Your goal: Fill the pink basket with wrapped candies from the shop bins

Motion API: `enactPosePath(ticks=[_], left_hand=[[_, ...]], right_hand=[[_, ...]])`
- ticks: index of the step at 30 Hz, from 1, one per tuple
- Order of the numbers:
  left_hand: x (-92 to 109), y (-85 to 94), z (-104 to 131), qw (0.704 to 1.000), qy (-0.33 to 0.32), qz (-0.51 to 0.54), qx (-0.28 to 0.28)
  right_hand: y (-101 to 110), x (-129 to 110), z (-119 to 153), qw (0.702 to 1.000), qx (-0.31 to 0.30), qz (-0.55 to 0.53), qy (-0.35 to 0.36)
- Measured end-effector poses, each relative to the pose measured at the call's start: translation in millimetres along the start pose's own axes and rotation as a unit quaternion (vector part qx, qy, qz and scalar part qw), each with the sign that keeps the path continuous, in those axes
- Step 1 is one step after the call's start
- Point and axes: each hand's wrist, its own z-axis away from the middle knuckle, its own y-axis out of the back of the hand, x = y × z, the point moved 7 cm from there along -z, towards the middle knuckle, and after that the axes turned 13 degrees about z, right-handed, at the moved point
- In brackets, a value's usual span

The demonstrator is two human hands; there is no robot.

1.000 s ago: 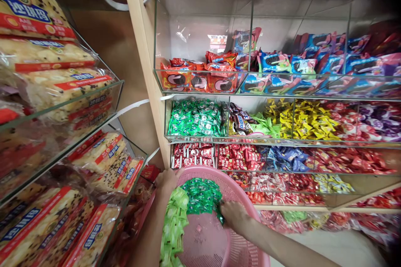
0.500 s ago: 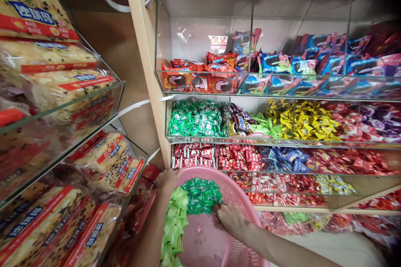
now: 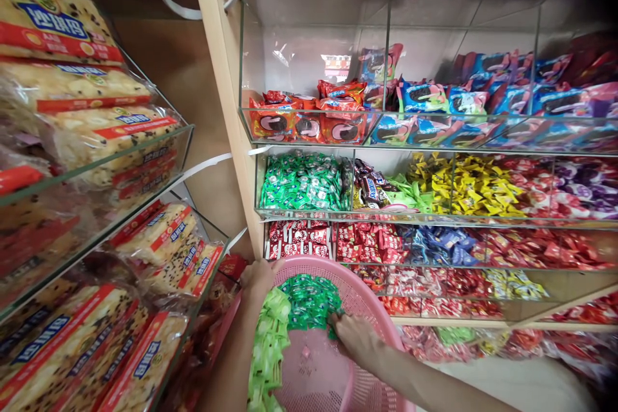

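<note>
A round pink plastic basket (image 3: 381, 315) is in front of me at the lower middle. My left hand (image 3: 258, 275) is closed over its far left rim. Inside, green-wrapped candies (image 3: 311, 299) are heaped on the far side, and light green packets (image 3: 268, 351) lie along the left wall. My right hand (image 3: 355, 335) reaches in from the right, its fingers curled at the edge of the green heap. A bit of green wrapper shows by the fingertips; most of what the fingers hold is hidden.
Ahead, a glass bin (image 3: 304, 183) holds green candies, with yellow-wrapped candies (image 3: 476, 190) further right. Red and blue snack packs (image 3: 425, 100) fill the shelf above. At left, glass-fronted shelves carry bagged pastries (image 3: 91, 141). A wooden post (image 3: 224, 96) stands between the shelf units.
My right hand has shifted very slightly at the edge of the green candies. The left hand and the basket stay in place.
</note>
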Motion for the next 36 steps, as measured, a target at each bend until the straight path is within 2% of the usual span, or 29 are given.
enactPosePath(ticks=[5,12,18,23,27,29,31,33,35,36], left_hand=[[0,0.1,0,1.000,0.004,0.003,-0.002],[0,-0.3,-1,1.000,-0.001,0.001,0.002],[1,0.6,0,1.000,0.002,-0.001,-0.002],[1,0.7,1,1.000,-0.002,0.000,-0.001],[-1,-0.5,-1,1.000,0.000,-0.002,0.000],[-3,-1.7,-3,1.000,0.001,-0.002,-0.001],[-5,-2.2,-5,1.000,0.001,-0.003,-0.001],[-7,-1.2,-5,1.000,0.003,-0.004,0.002],[-9,0.5,-4,1.000,0.006,-0.003,0.004],[-10,1.0,-3,1.000,0.008,-0.001,0.003]], right_hand=[[12,-7,5,0.999,-0.019,0.015,0.042],[12,-8,7,0.999,-0.013,0.000,0.052],[8,-4,3,0.999,0.000,-0.025,0.029],[5,-4,-3,1.000,-0.006,-0.001,0.018],[25,6,0,1.000,0.004,-0.028,0.002],[43,21,11,0.996,0.037,-0.083,-0.016],[58,46,33,0.975,0.114,-0.175,-0.073],[59,75,66,0.925,0.208,-0.271,-0.170],[40,93,105,0.869,0.267,-0.326,-0.260],[25,93,122,0.847,0.272,-0.353,-0.289]])
